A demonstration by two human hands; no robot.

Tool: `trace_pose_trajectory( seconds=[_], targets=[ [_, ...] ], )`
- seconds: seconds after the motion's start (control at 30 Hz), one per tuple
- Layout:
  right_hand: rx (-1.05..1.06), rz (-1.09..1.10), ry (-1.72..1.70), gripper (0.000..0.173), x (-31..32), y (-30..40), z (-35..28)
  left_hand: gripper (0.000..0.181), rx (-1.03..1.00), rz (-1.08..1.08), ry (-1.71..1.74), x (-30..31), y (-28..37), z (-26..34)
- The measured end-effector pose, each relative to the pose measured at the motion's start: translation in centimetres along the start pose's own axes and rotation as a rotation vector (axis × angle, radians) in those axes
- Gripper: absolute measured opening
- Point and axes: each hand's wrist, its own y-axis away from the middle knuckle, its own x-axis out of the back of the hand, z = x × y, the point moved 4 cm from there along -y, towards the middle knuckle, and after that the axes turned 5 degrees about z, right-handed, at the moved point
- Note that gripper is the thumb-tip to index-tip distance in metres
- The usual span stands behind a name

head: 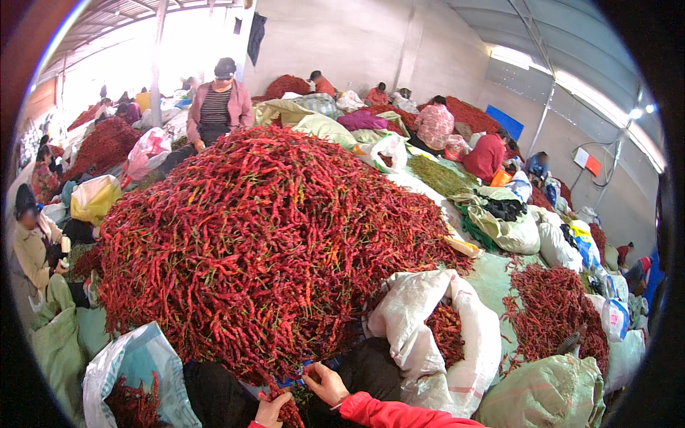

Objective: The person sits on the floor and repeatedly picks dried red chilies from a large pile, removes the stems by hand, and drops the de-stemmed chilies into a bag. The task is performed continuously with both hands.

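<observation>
A huge mound of red chili peppers with green stems (257,235) rises right before me. At its foot, my left hand (272,411) grips a small bunch of red chili peppers (290,413). My right hand (327,384), in a red sleeve, is just right of that bunch with thumb and fingertips close together. Whether a stem is pinched there is too small to tell. Something blue (289,382) shows between the hands, partly hidden by peppers. A white woven sack (476,342) with peppers inside stands to the right; another sack (174,369) with peppers stands to the left.
A tied green woven sack (540,396) lies at the lower right, below a smaller spread of red chilies (556,310). Across the mound sits a person in a pink jacket (243,104). Several other people, sacks and pepper heaps fill the shed behind. A metal post (157,64) stands left.
</observation>
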Motion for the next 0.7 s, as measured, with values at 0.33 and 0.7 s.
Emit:
trace_pose_trajectory(
  seconds=[0.33,0.7],
  targets=[
    [0.298,-0.219,-0.084,0.018,-1.5,4.3,-1.4,0.05,-0.614,0.05,-0.53,-0.3,1.6,2.8],
    [0.172,0.206,0.661,0.023,6.0,-8.0,7.4,0.008,0.384,0.23,0.61,-1.2,-1.4,0.2]
  ],
)
